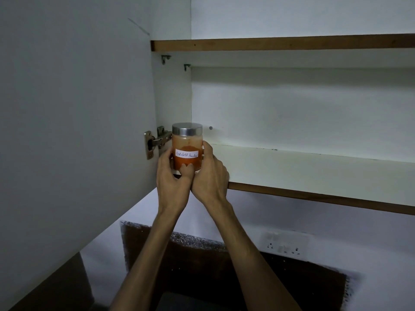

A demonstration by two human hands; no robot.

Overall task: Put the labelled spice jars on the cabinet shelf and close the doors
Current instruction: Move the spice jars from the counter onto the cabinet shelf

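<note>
A glass spice jar (pixel 187 143) with a silver lid, orange-red powder and a white label reading "Red chilli Powder" stands upright at the left front end of the cabinet's lower shelf (pixel 314 173). My left hand (pixel 171 176) holds its left side, thumb across the lower front. My right hand (pixel 210 173) wraps its right side. Whether the jar's base rests on the shelf is hidden by my hands. The left cabinet door (pixel 74 122) stands wide open.
A metal hinge (pixel 155 141) sits just left of the jar. An upper shelf (pixel 280 44) spans the cabinet above. Below are a white wall with a socket plate (pixel 284 245) and a dark backsplash (pixel 202 261).
</note>
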